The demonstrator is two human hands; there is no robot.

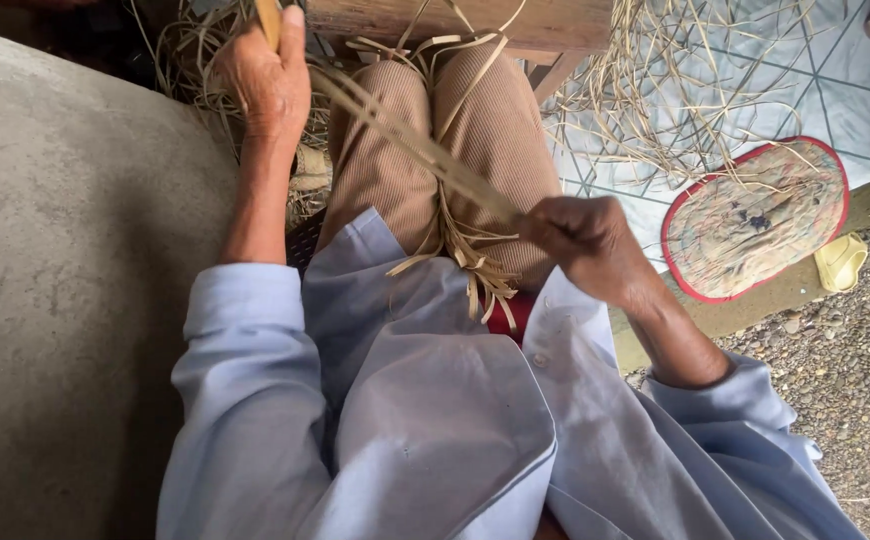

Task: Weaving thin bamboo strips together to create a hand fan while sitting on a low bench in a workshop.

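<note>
Right hand (587, 243) clenched on near end of bamboo strip (410, 140), long axis running far-left to left hand (267, 75), also gripping it

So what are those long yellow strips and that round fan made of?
The strips held between the left hand and right hand look like split bamboo or cane: pale, flat, matte, fibrous. The fan seems woven, with a red cloth-like rim.
</note>
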